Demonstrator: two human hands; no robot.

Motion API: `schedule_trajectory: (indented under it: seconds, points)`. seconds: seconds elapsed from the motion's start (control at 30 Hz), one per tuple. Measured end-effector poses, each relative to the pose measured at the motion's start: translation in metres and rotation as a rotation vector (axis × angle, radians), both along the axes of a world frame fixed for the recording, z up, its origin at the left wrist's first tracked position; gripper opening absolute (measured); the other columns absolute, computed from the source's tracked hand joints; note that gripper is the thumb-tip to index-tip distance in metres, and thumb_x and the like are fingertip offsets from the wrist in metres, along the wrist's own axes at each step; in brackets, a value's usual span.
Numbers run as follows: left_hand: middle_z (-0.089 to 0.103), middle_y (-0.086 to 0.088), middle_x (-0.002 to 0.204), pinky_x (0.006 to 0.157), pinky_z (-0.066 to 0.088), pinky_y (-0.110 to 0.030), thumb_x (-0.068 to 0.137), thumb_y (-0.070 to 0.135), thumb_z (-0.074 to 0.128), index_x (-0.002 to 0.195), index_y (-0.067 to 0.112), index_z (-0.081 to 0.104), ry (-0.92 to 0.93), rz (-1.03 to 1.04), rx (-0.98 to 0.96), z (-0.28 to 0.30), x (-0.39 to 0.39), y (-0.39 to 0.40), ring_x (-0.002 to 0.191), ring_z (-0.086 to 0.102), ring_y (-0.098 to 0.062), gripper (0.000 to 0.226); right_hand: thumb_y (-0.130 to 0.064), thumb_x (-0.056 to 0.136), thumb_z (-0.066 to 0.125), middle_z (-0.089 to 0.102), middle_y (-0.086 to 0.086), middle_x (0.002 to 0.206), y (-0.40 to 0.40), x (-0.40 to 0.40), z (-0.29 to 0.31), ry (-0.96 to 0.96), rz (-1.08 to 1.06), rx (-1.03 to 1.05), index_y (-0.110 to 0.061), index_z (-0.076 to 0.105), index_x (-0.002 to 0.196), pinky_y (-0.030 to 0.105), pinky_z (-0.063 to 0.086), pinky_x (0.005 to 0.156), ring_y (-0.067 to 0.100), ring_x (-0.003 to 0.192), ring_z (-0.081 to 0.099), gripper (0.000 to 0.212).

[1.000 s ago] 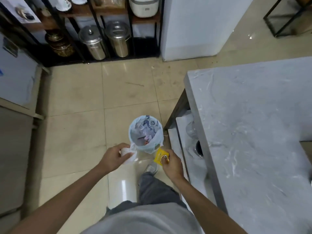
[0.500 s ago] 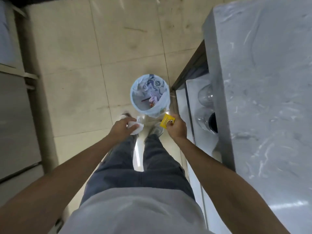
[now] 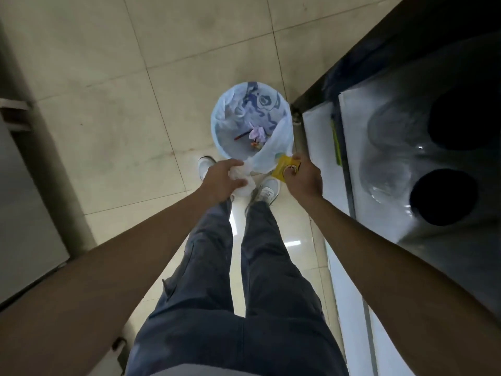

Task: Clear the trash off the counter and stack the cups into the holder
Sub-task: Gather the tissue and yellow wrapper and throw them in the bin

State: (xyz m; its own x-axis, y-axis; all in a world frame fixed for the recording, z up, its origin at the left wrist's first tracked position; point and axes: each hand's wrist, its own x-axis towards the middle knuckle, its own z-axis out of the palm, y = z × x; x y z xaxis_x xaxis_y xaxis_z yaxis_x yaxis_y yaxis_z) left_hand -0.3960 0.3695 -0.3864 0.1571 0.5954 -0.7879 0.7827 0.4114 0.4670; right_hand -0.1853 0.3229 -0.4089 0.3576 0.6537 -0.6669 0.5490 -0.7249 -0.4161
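Note:
A round trash bin (image 3: pixel 217 123) lined with a pale blue plastic bag stands on the tiled floor in front of my feet, with scraps of paper and wrappers inside. My left hand (image 3: pixel 221 179) is closed around a crumpled white tissue (image 3: pixel 244 177) just before the bin's near rim. My right hand (image 3: pixel 302 180) grips a yellow wrapper (image 3: pixel 283 168) at the near right edge of the bin, touching the bag's loose flap. No cups or holder are in view.
The counter's dark frame (image 3: pixel 314 90) runs along the right, with a lower shelf (image 3: pixel 401 226) bearing clear glassware (image 3: pixel 387 175) and dark round objects (image 3: pixel 444 196). A grey cabinet post (image 3: pixel 48 158) stands at the left. My legs and white shoes (image 3: pixel 268 191) are below.
The view has tilted further down and closer to the bin. Both hands have moved forward to the bin's near rim, still holding the tissue and the yellow wrapper.

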Motion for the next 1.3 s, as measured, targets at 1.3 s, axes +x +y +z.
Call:
schedule_trajectory:
  seconds: [1.3]
  points:
    - [0.036, -0.009, 0.156, 0.101, 0.049, -0.043, 0.085, 0.012, 0.071, 0.145, 0.018, 0.050, -0.005, -0.432, 0.272, -0.187, -0.015, 0.106, 0.130, 0.050, -0.036, 0.064, -0.020, 0.099, 0.064, 0.048, 0.005, 0.156, 0.078, -0.037, -0.171, -0.122, 0.482, 0.128, -0.020, 0.041, 0.153, 0.043, 0.060, 0.089, 0.028, 0.133, 0.054, 0.059]
